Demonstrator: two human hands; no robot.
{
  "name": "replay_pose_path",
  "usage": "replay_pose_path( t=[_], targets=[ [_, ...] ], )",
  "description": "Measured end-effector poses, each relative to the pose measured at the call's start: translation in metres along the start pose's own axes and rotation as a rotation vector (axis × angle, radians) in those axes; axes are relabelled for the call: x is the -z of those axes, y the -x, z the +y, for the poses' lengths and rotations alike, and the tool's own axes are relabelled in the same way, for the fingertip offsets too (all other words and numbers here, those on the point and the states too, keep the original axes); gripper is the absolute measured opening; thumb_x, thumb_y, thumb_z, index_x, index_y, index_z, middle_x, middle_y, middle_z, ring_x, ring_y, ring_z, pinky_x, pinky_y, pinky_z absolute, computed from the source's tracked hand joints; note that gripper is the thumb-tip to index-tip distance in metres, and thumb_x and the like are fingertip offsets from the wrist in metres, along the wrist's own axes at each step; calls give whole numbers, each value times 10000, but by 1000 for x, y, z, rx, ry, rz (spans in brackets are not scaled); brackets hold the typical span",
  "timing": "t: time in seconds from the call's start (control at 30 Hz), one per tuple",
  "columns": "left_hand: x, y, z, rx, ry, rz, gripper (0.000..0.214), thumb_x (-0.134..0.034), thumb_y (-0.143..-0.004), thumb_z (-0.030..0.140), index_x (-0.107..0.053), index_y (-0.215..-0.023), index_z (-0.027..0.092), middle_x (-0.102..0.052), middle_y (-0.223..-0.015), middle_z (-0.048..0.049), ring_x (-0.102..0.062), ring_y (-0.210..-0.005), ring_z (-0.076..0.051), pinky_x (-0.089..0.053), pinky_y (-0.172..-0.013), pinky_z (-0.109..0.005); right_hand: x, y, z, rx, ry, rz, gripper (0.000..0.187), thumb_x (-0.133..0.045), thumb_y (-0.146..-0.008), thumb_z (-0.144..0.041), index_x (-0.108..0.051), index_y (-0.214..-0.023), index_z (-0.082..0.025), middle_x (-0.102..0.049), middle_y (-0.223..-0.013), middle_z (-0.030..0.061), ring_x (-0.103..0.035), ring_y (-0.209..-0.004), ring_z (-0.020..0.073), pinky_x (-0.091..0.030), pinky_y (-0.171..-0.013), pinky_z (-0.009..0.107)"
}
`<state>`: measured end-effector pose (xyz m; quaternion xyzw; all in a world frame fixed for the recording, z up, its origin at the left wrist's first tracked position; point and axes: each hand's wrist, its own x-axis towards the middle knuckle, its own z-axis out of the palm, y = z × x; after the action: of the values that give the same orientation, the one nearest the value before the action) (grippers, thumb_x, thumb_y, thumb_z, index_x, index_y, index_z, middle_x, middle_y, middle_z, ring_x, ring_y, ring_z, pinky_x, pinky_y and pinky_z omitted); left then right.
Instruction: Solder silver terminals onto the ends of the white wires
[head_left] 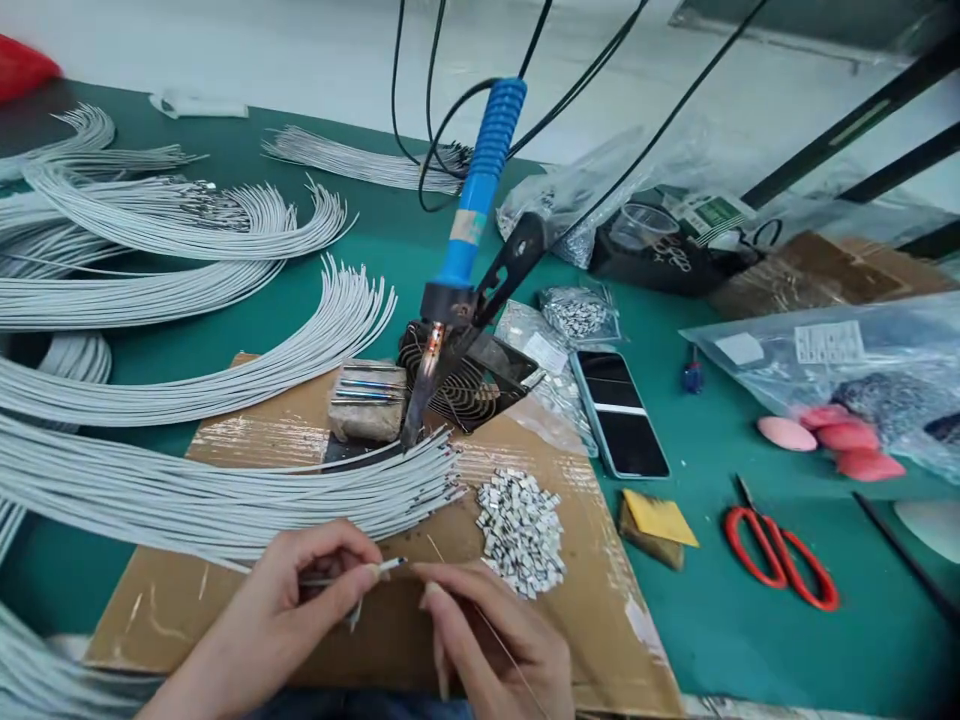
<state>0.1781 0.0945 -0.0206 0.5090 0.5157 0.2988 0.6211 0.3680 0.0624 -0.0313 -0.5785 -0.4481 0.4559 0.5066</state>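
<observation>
My left hand (300, 600) is closed in a pinch on the end of a thin grey wire (382, 567) low over the cardboard sheet (570, 500). My right hand (487, 640) is closed too, its fingertips meeting the wire's tip, and a thin strand of solder (450, 575) runs through its fingers. Just above lies a bundle of grey wires (225, 500) with stripped ends. A pile of small metal terminals (521, 530) sits right of my hands. A blue-handled soldering iron (469, 230) rests in a clamp stand, tip down near a stone block (367, 405).
More grey wire bundles (150, 230) fan over the green table (750, 640) at left. A phone (621, 412), sponge (656, 525), red scissors (780, 555), pink pads (825, 435) and plastic bags (862, 370) lie at right. Black cables (600, 60) hang behind.
</observation>
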Motion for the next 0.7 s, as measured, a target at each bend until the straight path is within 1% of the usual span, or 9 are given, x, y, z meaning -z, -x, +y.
replay_pose_path(
  t=[0.1,0.2,0.3,0.4,0.53,0.6,0.7],
  targets=[
    [1,2,-6,-26,14,26,290,-654,-961,471,-718,-831,219,-609,-674,20,-509,-628,-139,-359,-576,-250,-9,-4,2,-94,-94,-56,130,-784,-871,-347,-870,-951,-291,-642,-713,6,-490,-451,74,-359,-412,196],
    [0,0,-8,-15,16,28,289,-667,-955,464,-725,-821,214,-607,-665,21,-511,-615,-135,-366,-569,-241,-13,-5,0,-131,-147,-89,125,-784,-871,-343,-870,-954,-307,-617,-720,-5,-483,-443,62,-363,-396,177],
    [-1,-1,-5,11,0,39,280,-679,-945,451,-740,-823,207,-623,-678,16,-525,-618,-135,-378,-570,-234,-16,-4,-2,-108,-173,-99,130,-780,-874,-309,-870,-966,-320,-626,-724,-8,-481,-449,55,-355,-397,167],
    [0,0,0,45,-38,39,286,-655,-953,444,-768,-841,207,-653,-700,5,-544,-639,-144,-403,-588,-232,-17,-4,-3,-82,-168,-101,143,-770,-881,-278,-868,-966,-339,-651,-731,-10,-488,-449,49,-354,-413,167],
    [2,0,5,32,-127,35,328,-620,-956,437,-791,-800,204,-695,-718,-22,-585,-689,-171,-441,-625,-237,-18,-4,-3,-76,-159,-101,151,-765,-889,-266,-866,-966,-349,-662,-730,-13,-494,-440,44,-351,-409,167],
    [2,-1,7,18,-142,55,323,-625,-945,417,-787,-768,201,-689,-691,-19,-584,-680,-169,-442,-626,-234,-19,-5,-3,-64,-157,-98,155,-761,-894,-262,-865,-971,-348,-668,-730,-14,-493,-439,44,-350,-408,168],
    [-1,-1,6,14,-128,80,288,-650,-922,387,-771,-743,197,-651,-638,2,-537,-625,-147,-411,-585,-219,-19,-6,-4,-32,-138,-91,165,-757,-893,-247,-866,-967,-347,-673,-720,-13,-495,-458,48,-356,-424,167]
  ],
)
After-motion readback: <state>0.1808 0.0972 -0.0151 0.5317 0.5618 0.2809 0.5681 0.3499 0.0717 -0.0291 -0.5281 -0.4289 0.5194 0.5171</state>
